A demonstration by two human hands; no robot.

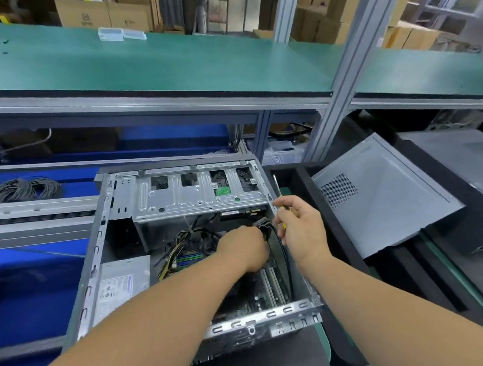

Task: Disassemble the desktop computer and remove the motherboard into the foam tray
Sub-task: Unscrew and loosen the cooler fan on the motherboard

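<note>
The open grey computer case lies on its side in front of me. Inside it the motherboard shows at the bottom, partly hidden by my arms. My left hand reaches into the case and grips a black cable with a flat connector. My right hand hovers at the case's right wall and holds a yellow-handled screwdriver, its shaft pointing up. A black foam tray stands right of the case.
The removed grey side panel leans in the foam tray. A silver power supply sits at the case's left, a drive cage at its far end. Coiled cables lie far left. A green shelf runs overhead.
</note>
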